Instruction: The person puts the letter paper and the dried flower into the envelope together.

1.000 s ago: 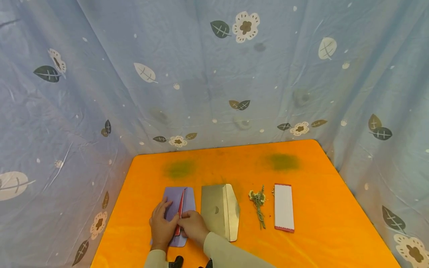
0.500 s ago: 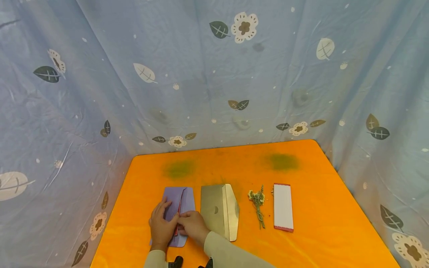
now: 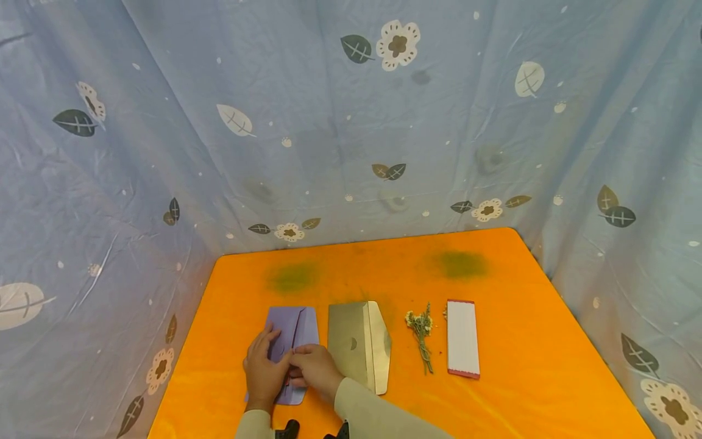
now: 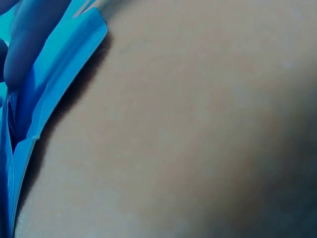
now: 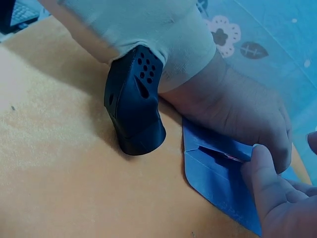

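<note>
A purple envelope (image 3: 309, 323) lies at the left of the table with its flap unfolded to the right. My left hand (image 3: 265, 372) rests on its left half, fingers spread and thumb at the opening. At the same opening, the thumb and fingertips of my right hand (image 3: 317, 371) pinch a red-edged card, mostly hidden inside. Only a small strip of the card (image 3: 287, 380) shows below the fingers. In the right wrist view the envelope (image 5: 210, 176) gapes slightly beside my right hand (image 5: 280, 196). A finger (image 4: 27, 44) reaches into the envelope's fold in the left wrist view.
Right of the hands lies a gold envelope (image 3: 345, 341) with its flap out. Farther right are a tied bunch of dried flowers (image 3: 421, 335) and a white card with red ends (image 3: 463, 341). Curtains (image 3: 351, 122) surround the orange-covered table (image 3: 373, 262).
The red card has slid down into the purple envelope, from a long visible strip to a small bit. Both hands stay nearly in place.
</note>
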A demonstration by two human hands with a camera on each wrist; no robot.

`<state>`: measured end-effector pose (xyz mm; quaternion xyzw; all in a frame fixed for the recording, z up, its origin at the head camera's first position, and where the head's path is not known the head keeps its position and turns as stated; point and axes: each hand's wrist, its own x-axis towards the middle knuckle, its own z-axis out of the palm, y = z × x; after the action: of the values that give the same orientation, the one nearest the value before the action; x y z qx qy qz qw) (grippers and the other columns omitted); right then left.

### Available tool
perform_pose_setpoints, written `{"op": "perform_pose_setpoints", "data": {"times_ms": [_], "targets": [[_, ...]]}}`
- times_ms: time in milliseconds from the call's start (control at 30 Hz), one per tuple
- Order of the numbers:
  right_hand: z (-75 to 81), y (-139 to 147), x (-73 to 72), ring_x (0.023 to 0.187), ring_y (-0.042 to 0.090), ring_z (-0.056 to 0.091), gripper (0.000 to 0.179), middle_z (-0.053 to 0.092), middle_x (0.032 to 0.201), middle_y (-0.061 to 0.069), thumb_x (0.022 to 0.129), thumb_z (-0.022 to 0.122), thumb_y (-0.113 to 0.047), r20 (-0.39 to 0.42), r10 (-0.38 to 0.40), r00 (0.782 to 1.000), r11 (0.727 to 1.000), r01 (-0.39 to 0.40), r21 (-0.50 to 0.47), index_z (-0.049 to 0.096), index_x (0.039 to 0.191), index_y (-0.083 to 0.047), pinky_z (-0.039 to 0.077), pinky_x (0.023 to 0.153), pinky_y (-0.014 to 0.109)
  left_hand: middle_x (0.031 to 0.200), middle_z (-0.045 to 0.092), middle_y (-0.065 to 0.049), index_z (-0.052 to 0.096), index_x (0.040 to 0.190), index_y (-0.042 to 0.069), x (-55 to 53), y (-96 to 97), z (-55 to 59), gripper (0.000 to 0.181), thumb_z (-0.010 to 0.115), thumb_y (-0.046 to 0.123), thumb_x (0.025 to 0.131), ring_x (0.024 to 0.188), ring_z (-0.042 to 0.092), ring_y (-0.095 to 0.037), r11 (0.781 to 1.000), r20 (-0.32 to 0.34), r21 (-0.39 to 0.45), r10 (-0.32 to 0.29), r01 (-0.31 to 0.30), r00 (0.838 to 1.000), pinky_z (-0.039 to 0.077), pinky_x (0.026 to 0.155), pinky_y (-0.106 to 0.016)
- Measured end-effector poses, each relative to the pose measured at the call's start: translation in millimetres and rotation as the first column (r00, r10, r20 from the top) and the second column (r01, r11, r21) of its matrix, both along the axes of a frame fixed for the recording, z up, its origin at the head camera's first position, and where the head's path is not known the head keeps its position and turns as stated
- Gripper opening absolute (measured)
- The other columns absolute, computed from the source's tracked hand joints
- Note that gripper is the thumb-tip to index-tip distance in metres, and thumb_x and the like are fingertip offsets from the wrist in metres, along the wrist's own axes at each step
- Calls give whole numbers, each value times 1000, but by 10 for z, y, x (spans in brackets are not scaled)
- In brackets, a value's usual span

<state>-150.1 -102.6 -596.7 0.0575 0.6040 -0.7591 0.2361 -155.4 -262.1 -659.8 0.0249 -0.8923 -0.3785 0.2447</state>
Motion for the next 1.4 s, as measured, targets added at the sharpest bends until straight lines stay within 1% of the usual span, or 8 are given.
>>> {"op": "perform_pose_setpoints", "data": {"times_ms": [133, 300, 500, 733, 1000, 1133, 1267, 1400], "targets": [[-31, 22, -19, 89, 25, 71, 34, 72, 101, 11, 103, 69, -16, 37, 17, 999, 998, -15, -55, 65, 127, 8, 64, 77, 38, 155, 60, -16, 74, 135, 4, 0, 2, -5, 57, 90, 12, 81, 143, 49, -45, 1000, 9, -2, -3, 3, 1000, 30, 98, -63], [-50, 73, -19, 90, 24, 71, 33, 75, 104, 12, 101, 68, -21, 74, 59, 996, 991, -50, -121, 73, 121, 5, 63, 76, 34, 155, 59, -17, 72, 136, 3, -8, -5, -17, 60, 91, 18, 81, 143, 48, -46, 1000, 13, -2, -6, 6, 1000, 29, 100, -65], [-35, 102, 4, 95, 31, 72, 37, 72, 110, 19, 99, 64, -21, 128, 54, 990, 982, -29, -188, 70, 123, 6, 63, 79, 38, 159, 54, -19, 63, 146, 2, -35, -3, -35, 77, 93, 29, 80, 143, 45, -47, 1000, 39, -15, 14, -14, 999, 29, 101, -66], [-70, 124, 9, 102, 36, 73, 48, 70, 114, 22, 100, 63, -26, 180, 43, 983, 975, -2, -221, 64, 133, 8, 62, 87, 45, 159, 53, -20, 58, 148, 1, -37, 8, -18, 83, 92, 26, 77, 142, 45, -48, 999, 51, -30, 23, -21, 998, 28, 101, -68], [-95, 134, 30, 104, 37, 73, 47, 70, 114, 23, 99, 63, -27, 182, 35, 983, 972, 8, -234, 63, 130, 8, 61, 89, 47, 164, 47, -20, 49, 158, 3, -56, -21, -41, 97, 95, 28, 76, 144, 42, -48, 999, 124, -41, 26, -21, 992, 27, 105, -70], [-112, 135, 47, 105, 38, 73, 50, 72, 114, 22, 97, 63, -26, 185, 22, 983, 970, 24, -243, 61, 133, 9, 61, 90, 48, 165, 46, -19, 49, 158, 3, -60, -24, -29, 95, 93, 24, 76, 145, 41, -48, 999, 138, -30, 19, -15, 990, 25, 106, -70], [-108, 150, 60, 105, 38, 74, 51, 73, 113, 21, 97, 63, -26, 183, 20, 983, 970, 26, -243, 60, 133, 10, 61, 88, 46, 164, 48, -18, 54, 153, 2, -61, -20, -24, 85, 88, 18, 77, 145, 41, -47, 1000, 109, -15, 10, -9, 994, 25, 106, -69], [-96, 173, 65, 107, 39, 73, 49, 73, 114, 21, 98, 62, -25, 170, 44, 984, 970, -2, -241, 62, 132, 9, 61, 90, 47, 163, 49, -17, 59, 148, 2, -59, -19, -35, 77, 87, 17, 78, 144, 42, -47, 1000, 94, -10, 5, -4, 996, 26, 105, -70]]}}
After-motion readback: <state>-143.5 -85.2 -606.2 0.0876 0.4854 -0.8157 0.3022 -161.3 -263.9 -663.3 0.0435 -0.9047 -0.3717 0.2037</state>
